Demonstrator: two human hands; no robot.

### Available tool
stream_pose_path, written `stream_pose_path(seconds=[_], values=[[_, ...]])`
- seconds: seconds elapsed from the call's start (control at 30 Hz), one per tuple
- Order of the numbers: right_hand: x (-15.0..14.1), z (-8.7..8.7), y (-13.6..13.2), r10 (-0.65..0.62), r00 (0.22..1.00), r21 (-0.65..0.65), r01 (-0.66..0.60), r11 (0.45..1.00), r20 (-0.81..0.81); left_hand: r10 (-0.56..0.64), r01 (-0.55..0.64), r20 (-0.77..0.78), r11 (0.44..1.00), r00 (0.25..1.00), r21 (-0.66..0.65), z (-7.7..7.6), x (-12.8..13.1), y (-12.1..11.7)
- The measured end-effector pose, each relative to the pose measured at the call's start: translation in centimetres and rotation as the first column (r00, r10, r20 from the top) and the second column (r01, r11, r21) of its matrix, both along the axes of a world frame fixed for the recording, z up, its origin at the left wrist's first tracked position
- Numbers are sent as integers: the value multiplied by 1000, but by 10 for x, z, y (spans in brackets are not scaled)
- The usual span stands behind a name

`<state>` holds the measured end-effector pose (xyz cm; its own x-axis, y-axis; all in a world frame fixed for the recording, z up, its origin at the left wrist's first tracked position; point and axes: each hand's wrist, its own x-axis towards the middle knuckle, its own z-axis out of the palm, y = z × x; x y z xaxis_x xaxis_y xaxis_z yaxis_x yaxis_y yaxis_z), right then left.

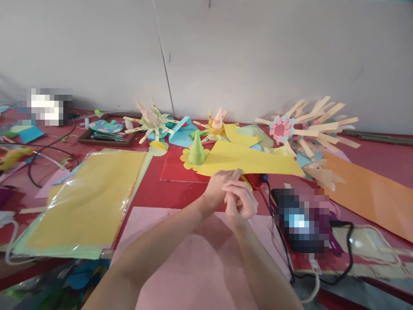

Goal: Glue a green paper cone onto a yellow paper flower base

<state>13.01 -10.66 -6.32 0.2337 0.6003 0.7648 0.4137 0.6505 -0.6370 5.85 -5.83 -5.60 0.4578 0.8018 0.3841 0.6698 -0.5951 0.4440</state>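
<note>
My left hand (220,186) reaches in over the red table, back upward, with at least one finger stretched out; its other fingertips are partly hidden. Against it, my right hand (244,199) is closed, its fingers curled; whether a small thing is between them I cannot make out. Just beyond both hands lies a long yellow paper strip (254,159). At the strip's left end a green paper cone (196,150) stands upright on a yellow scalloped paper flower (185,159). Beneath these is a red sheet (174,168).
A wrapped stack of yellow paper (90,193) lies left. Finished-looking paper flowers (150,120) and a pink-and-blue flower with strips (282,129) stand by the wall. Orange paper (371,185), a blurred device (300,221) and black cables (284,245) are right. A glue gun (14,157) lies far left.
</note>
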Motion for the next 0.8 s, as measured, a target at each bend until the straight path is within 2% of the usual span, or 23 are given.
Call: stream_pose_path(seconds=[0.03, 0.1, 0.17, 0.27, 0.4, 0.5, 0.57, 0.63, 0.67, 0.73, 0.8], values=[[0, 1, 0, -8, 1000, -8, 8, 1000, 5, 8, -8, -41, 1000, 999, -5, 7, -5, 3], [2, 1, 0, -7, 1000, -33, 7, 999, -3, 129, -130, -31, 992, 991, -5, 20, -16, 5], [3, 0, 2, 12, 999, -85, -16, 996, -51, 274, -273, 89, 962, 958, -27, 33, -28, 6], [4, -2, 6, 39, 983, -182, -72, 981, -180, 341, -348, 358, 936, 869, -45, 53, -49, 7], [5, 0, 11, 78, 926, -245, -178, 953, -369, 394, -390, 627, 908, 672, -153, 74, -86, 12], [7, 5, 16, 35, 883, -274, -183, 944, -467, 483, -394, 749, 862, 454, -318, 80, -117, 14], [9, 6, 20, 1, 847, -304, -192, 933, -531, 498, -306, 782, 862, 374, -403, 78, -135, 11], [12, 5, 24, -16, 806, -345, -235, 909, -592, 523, -221, 784, 852, 335, -474, 68, -149, 6], [13, 4, 26, -25, 788, -369, -260, 892, -616, 539, -183, 773, 842, 335, -508, 60, -155, 2], [16, 1, 30, -31, 758, -418, -324, 849, -651, 557, -100, 739, 819, 381, -565, 41, -164, -5], [19, -3, 34, -6, 753, -479, -412, 775, -658, 591, -87, 686, 781, 424, -618, 18, -171, -11]])
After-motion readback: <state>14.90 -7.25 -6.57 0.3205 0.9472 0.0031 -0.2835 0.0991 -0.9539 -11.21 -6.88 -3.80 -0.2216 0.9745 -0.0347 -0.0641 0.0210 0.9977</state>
